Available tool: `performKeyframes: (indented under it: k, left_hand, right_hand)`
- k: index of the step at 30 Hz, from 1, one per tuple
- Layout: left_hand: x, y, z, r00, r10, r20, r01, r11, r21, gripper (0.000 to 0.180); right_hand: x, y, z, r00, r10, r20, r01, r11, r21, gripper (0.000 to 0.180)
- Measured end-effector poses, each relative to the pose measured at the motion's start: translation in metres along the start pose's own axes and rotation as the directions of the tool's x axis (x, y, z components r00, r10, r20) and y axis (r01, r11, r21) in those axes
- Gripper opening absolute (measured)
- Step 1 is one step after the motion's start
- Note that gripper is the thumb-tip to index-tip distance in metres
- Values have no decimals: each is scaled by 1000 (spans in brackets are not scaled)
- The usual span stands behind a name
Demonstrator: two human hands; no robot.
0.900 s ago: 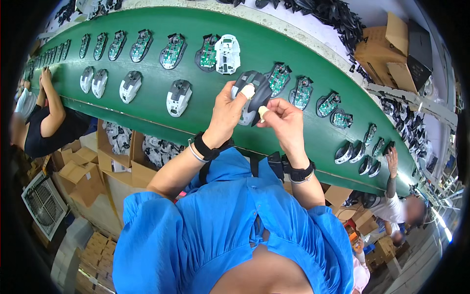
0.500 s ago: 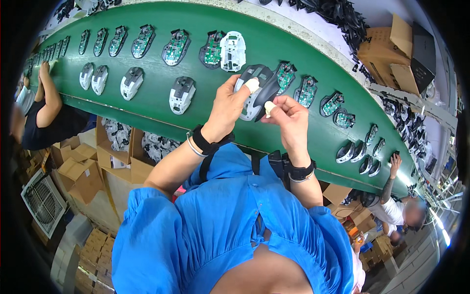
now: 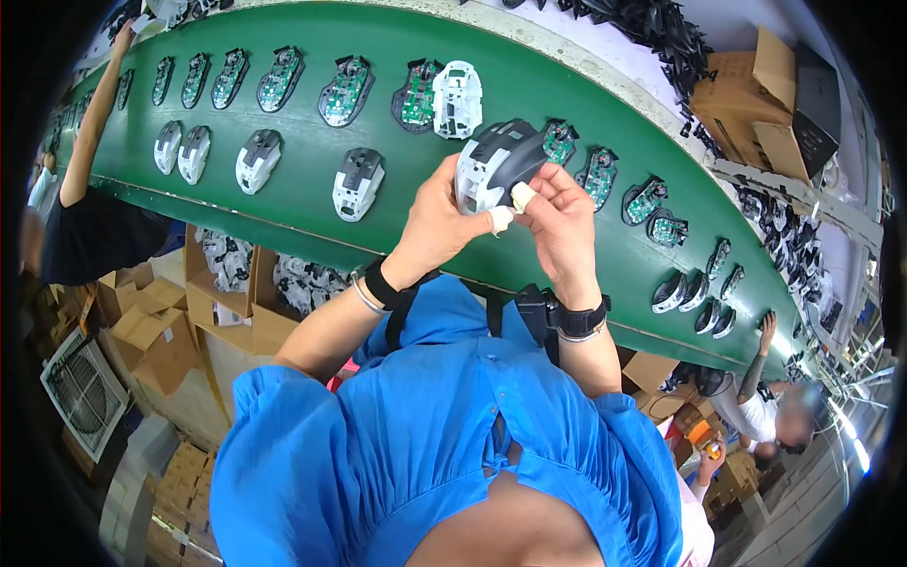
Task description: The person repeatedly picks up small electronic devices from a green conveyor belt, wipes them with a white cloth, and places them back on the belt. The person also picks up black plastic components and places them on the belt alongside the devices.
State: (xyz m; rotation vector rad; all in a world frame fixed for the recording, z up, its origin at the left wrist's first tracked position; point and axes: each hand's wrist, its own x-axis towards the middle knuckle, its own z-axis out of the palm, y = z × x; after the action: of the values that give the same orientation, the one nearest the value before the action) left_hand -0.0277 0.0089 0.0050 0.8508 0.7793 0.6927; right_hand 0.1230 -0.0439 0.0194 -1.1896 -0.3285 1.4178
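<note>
Both of my hands hold a computer mouse shell (image 3: 484, 170) above the green belt, its body light grey with a dark top and side. My left hand (image 3: 439, 213) grips its left edge, the wrapped thumb below it. From the right, my right hand (image 3: 559, 213) pinches the dark side near the lower end, with a pale wrap on one digit. Its far fingers are partly hidden behind the shell. Just beyond lie a white shell part (image 3: 457, 99) and a mouse base with a green circuit board (image 3: 414, 102), which it overlaps. Another circuit-board base (image 3: 559, 142) sits right behind the held shell.
The green belt (image 3: 312, 180) carries a row of open mouse bases and nearer grey shells (image 3: 359, 184). Cardboard boxes (image 3: 227, 283) of parts stand below its front edge. A carton (image 3: 756, 104) and black parts lie on the far shelf. Co-workers' arms (image 3: 94, 123) reach over both ends.
The mouse shell has turned in my hands, and my left thumb has moved from its top to its lower edge. Belt pieces have shifted slightly right. The left co-worker's arm now reaches across.
</note>
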Motion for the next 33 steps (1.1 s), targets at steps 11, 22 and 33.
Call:
performKeyframes:
  k: [11, 22, 33]
  left_hand:
    - [-28, 26, -16, 900, -162, 404, 74, 971, 227, 84]
    - [-48, 67, -3, 917, 15, 398, -193, 891, 410, 75]
    - [25, -7, -55, 875, -349, 335, 480, 546, -686, 48]
  right_hand:
    - [-41, -41, -14, 972, 38, 232, 28, 961, -275, 68]
    - [-68, -79, 32, 921, -115, 371, 337, 713, -615, 66]
    - [114, -51, 40, 681, -229, 695, 731, 175, -659, 44]
